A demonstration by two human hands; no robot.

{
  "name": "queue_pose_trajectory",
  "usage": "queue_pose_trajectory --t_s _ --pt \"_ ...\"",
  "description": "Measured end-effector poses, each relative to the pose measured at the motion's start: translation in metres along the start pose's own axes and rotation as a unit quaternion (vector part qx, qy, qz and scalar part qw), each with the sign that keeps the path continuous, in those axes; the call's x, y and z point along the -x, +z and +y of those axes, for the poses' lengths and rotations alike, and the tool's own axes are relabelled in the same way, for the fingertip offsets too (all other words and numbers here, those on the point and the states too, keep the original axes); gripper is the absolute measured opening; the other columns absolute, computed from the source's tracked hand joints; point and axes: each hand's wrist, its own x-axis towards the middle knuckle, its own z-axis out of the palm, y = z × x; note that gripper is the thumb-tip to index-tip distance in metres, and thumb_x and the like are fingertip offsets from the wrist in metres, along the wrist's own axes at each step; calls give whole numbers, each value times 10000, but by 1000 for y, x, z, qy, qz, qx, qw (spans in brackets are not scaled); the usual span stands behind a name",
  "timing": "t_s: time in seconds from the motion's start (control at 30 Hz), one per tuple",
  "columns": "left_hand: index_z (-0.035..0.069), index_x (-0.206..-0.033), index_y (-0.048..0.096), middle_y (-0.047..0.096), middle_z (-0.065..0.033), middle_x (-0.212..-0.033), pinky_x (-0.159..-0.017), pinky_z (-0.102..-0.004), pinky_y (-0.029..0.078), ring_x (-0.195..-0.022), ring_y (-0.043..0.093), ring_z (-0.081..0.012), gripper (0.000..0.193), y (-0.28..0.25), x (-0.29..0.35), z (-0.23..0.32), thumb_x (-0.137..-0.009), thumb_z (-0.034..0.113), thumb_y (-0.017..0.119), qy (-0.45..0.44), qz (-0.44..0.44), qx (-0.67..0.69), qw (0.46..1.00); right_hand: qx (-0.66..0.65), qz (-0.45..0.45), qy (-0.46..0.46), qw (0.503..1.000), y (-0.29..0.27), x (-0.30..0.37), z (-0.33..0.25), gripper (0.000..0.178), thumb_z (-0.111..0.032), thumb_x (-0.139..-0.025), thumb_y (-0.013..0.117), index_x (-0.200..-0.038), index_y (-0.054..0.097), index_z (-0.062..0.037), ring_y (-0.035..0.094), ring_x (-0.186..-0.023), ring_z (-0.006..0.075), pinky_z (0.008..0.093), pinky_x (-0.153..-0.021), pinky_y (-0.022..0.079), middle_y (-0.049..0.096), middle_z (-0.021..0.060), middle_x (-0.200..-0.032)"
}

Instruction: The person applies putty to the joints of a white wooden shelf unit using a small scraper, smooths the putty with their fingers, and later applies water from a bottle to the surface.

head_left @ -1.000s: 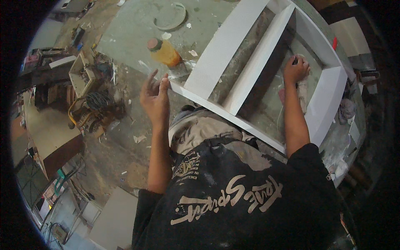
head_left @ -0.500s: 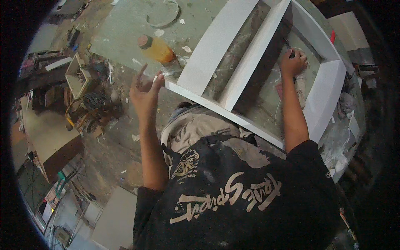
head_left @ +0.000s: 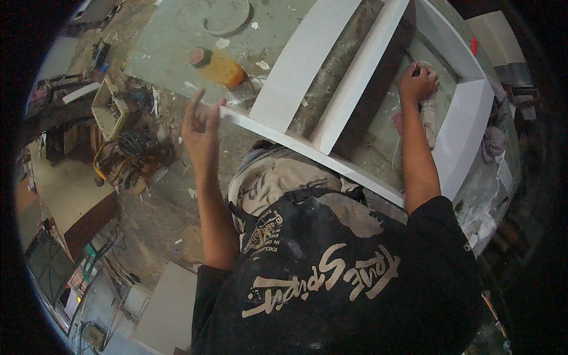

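Observation:
My left hand [head_left: 203, 130] is at the near left corner of a white-painted wooden frame [head_left: 278, 137]. Its fingers are spread, and the thumb tip is at the frame's end. Inside the right compartment, my right hand [head_left: 419, 86] is closed round a small dark thing [head_left: 416, 71], mostly hidden by the fingers. Beside that hand lies a whitish cloth [head_left: 430, 121], with a dull red piece [head_left: 398, 122] next to it. Beyond my left hand, a bottle of amber liquid [head_left: 222, 70] with a reddish-brown cap lies beside the frame.
The frame rests on a stained green worktop [head_left: 171, 47]. On it are a pale curled strip [head_left: 236, 25], white scraps and a bunched grey cloth [head_left: 493, 144]. To the left stand an open box [head_left: 109, 109] and a coil of dark cable [head_left: 137, 142].
My right hand has shifted slightly; the thin dark tip that stuck out beyond its fingers no longer shows. My left hand has stayed at the frame's corner, its fingers moved slightly. The view shifted a little.

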Motion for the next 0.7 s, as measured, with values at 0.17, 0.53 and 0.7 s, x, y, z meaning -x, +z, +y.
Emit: queue_pose_trajectory --t_s 0.17,0.53,0.7 --pt "-50 -1356 520 737 -180 -1009 -879 -297 522 -979 683 -168 479 -3 0 6 -925 65 695 -6 -9 -34 999 -32 1 20 999 4 0 -6 203 -309 -863 658 -970 763 -172 513 -1151 330 481 -1034 354 606 103 -1185" --pt "-27 -1323 532 712 -215 -1114 -953 -308 501 -1036 674 -183 405 13 15 9 -942 17 664 32 86 -46 995 -2 -11 27 1000 6 1 6 252 -359 -869 647 -985 762 -166 489 -1175 346 524 -1043 346 596 99 -1210" --pt "-32 -1299 518 693 -231 -1149 -950 -320 508 -1065 667 -208 436 9 26 -1 -901 -12 698 54 109 -16 992 6 1 17 1000 2 0 -3 223 -324 -859 663 -983 760 -166 492 -1174 343 504 -1039 362 597 98 -1207"
